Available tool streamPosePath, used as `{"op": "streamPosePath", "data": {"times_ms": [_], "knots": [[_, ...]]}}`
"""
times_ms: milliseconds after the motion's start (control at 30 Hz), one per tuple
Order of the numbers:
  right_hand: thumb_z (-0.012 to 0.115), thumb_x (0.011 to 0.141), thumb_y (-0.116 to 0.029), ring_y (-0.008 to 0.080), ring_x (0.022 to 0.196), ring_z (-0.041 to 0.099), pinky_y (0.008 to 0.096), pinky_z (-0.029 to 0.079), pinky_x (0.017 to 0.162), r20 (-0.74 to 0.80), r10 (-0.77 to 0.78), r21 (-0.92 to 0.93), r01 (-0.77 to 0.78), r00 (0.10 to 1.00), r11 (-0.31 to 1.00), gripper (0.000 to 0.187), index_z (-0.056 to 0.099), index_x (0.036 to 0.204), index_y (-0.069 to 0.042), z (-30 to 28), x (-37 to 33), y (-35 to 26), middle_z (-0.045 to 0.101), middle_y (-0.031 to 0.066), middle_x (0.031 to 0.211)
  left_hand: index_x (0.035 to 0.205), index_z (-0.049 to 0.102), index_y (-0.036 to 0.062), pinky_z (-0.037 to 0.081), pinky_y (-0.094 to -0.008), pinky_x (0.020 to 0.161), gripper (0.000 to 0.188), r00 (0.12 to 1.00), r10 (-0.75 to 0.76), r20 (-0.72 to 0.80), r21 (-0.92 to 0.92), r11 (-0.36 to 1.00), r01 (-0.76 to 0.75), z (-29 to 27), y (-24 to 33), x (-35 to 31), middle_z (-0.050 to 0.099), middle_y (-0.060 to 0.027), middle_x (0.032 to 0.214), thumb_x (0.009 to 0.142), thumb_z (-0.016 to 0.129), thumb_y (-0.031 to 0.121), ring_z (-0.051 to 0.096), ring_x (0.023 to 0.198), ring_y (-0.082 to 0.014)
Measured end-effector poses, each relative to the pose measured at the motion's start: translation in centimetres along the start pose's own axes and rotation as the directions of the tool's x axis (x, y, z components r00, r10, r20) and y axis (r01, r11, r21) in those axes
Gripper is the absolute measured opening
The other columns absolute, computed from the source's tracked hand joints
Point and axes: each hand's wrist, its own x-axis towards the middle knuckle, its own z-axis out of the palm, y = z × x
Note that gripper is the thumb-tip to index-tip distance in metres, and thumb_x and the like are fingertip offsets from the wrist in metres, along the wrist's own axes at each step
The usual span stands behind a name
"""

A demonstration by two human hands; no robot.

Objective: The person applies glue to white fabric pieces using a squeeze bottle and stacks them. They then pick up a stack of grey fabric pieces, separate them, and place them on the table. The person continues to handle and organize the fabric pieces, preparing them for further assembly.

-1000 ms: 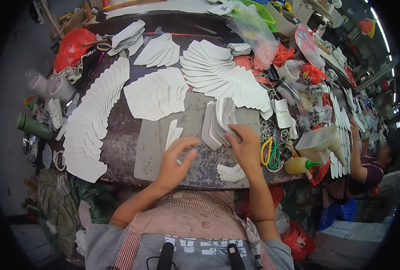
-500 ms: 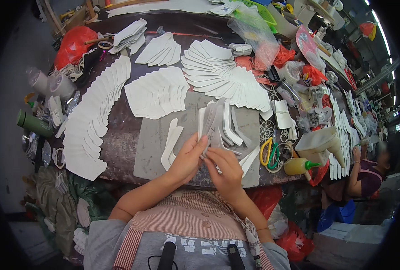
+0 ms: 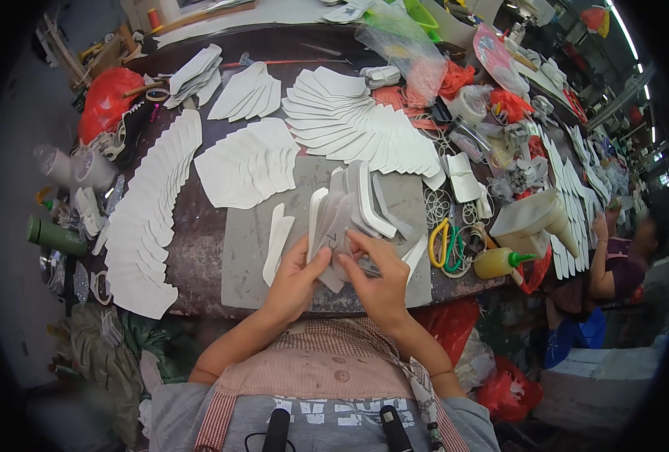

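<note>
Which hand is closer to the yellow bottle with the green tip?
Right. The right hand is left of the yellow bottle; the left hand is farther left.

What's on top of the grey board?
On or over the grey board: bent white strips at left; grey and white pieces mid-board, held by the left hand and right hand; at least one white piece at right. Board surface beneath them is covered.

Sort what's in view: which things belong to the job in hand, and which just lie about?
In the job: grey pieces, in the left hand and right hand; grey board beneath; probably the fanned white pieces.

Apparently lying about: green flask; squeeze bottle; red bag at upper left.
</note>
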Motion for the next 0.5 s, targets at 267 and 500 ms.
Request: {"op": "streamPosePath", "data": {"times_ms": [267,500], "knots": [[0.077,0.078,-0.002,0.0073,0.075,0.061,0.0210,0.049,0.069,0.208,0.449,0.420,-0.494,0.869,0.761,0.032,0.067,0.109,0.004,-5.2,6.3,3.2,0.068,0.0031,0.087,0.130,0.048,0.0004,0.052,-0.0335,0.079,0.032,0.939,0.244,-0.242,0.100,0.969,-0.226,-5.3,3.2,-0.9,0.063,-0.0090,0.092,0.105,0.048,0.020,0.061,0.074,-0.0143],[0.076,0.081,-0.007,0.0096,0.075,0.062,0.0237,0.050,0.067,0.168,0.330,0.086,-0.348,0.929,0.934,0.021,0.070,0.098,0.004,-2.6,7.1,11.3,0.069,0.0062,0.086,0.137,0.041,0.0001,0.046,-0.0363,0.082,0.048,0.992,-0.069,-0.105,-0.234,0.971,0.043,-3.4,3.0,-2.2,0.054,-0.0078,0.089,0.108,0.033,0.038,0.051,0.077,-0.0168]]}}
